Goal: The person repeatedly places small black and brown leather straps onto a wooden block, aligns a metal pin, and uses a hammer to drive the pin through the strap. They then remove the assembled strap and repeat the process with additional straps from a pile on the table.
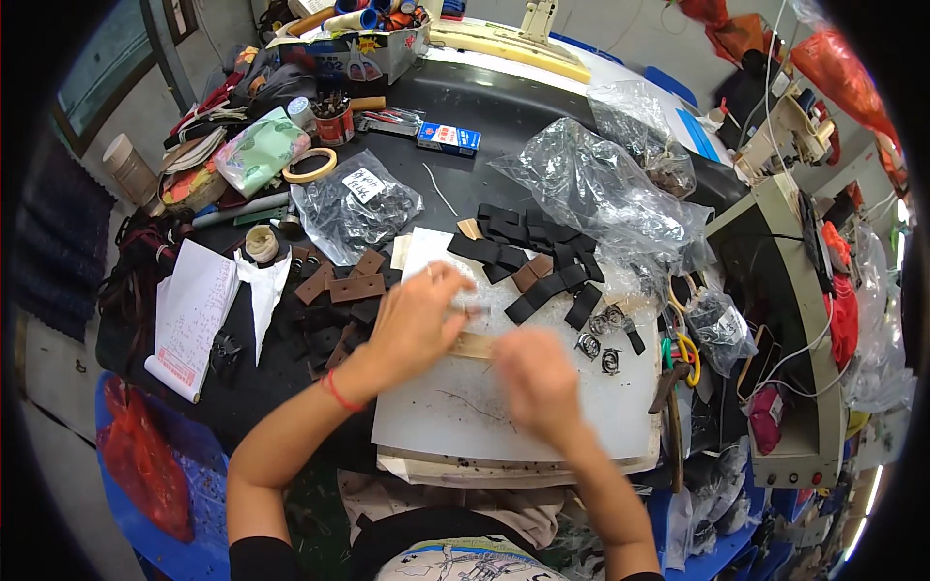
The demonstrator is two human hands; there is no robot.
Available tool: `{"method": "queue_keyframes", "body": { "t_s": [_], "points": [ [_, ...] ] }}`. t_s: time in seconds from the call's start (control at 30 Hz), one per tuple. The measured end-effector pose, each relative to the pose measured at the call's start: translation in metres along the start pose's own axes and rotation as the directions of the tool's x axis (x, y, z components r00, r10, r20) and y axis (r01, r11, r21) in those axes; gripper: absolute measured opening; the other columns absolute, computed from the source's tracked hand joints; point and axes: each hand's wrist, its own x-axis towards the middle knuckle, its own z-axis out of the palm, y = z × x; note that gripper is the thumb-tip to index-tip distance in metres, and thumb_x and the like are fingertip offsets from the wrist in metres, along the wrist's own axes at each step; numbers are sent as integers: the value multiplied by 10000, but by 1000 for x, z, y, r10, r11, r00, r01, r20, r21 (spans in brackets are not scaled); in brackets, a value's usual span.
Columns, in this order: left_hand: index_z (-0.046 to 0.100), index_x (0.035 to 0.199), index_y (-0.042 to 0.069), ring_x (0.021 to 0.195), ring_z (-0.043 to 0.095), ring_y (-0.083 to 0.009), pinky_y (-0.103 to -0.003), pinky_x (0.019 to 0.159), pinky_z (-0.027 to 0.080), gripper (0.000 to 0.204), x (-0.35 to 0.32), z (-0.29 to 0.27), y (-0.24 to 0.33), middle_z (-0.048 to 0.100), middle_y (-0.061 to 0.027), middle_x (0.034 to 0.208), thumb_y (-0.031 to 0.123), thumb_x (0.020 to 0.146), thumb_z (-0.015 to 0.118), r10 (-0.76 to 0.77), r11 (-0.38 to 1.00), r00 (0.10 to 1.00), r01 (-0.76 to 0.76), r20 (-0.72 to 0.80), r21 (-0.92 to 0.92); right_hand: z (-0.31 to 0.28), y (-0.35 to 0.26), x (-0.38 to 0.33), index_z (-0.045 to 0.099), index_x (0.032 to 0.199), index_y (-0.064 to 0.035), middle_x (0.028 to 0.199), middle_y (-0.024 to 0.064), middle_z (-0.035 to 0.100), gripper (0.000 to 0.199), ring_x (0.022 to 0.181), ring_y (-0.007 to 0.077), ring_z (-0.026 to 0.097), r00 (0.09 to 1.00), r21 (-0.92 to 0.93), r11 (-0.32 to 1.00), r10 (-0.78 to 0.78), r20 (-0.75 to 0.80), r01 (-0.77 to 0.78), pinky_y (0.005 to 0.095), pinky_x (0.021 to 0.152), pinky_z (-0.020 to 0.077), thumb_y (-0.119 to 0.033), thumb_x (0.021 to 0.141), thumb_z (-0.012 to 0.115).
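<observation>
My left hand point(418, 320), with a red band at its wrist, is over the white work sheet point(601, 416). Its fingers are bent together around something small and dark that I cannot make out. My right hand point(539, 382) is smeared by motion over the sheet, so its fingers do not show clearly. Between the two hands lies a flat tan strip point(473, 346). Beyond them is a heap of short black strap pieces point(542, 290). Several small metal rings or buckles point(610, 360) lie to the right. Brown rectangular pieces with holes point(356, 289) are piled left of my left hand.
A notepad point(194, 310) and a tape roll point(310, 166) lie on the left. Clear plastic bags point(610, 194) spread across the back right. Yellow-handled scissors point(689, 360) and a hammer point(672, 416) sit along the sheet's right edge. A blue box point(449, 138) stands farther back.
</observation>
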Motion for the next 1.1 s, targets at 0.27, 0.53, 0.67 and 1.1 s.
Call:
{"method": "queue_keyframes", "body": {
  "t_s": [0.27, 0.53, 0.67, 1.1],
  "points": [
    [663, 1007, 81, 913, 665, -333, -411, 770, 525, 239, 60, 8, -33, 697, -110, 1004, 137, 786, 736, -36, 994, 997, 28, 73, 104, -24, 76, 16, 611, 1159, -108, 1137, 102, 562, 360, 1113, 300, 499, 977, -302, 952, 112, 180, -53, 411, 947, 391, -34, 811, 669],
    [652, 965, 68, 762, 684, -280, -344, 606, 537, 208, -35, 1, 42, 678, -92, 981, 164, 808, 749, 213, 964, 968, -185, 136, -192, -62, 46, -17, 676, 1038, -29, 882, 88, 635, 196, 773, 200, 618, 870, 96, 875, 483, -98, -474, 300, 696, 481, 3, 844, 665],
    [588, 1183, 48, 724, 680, -302, -352, 582, 537, 425, -89, 9, 66, 664, -129, 1091, 185, 811, 740, 89, 989, 977, -62, 195, -137, -80, 26, -38, 700, 1022, -18, 861, 75, 636, 164, 738, 129, 604, 784, 205, 757, 609, 122, -620, 257, 650, 478, 2, 864, 658],
    [505, 1345, 11, 838, 705, -285, -322, 669, 546, 625, -105, 11, 66, 699, -154, 1059, 124, 789, 768, 18, 978, 1000, -16, 8, -210, -51, -10, -41, 721, 958, -16, 849, 91, 683, 137, 728, 158, 640, 773, 263, 753, 472, 423, -603, 268, 634, 493, -11, 822, 716]
  ]
}}
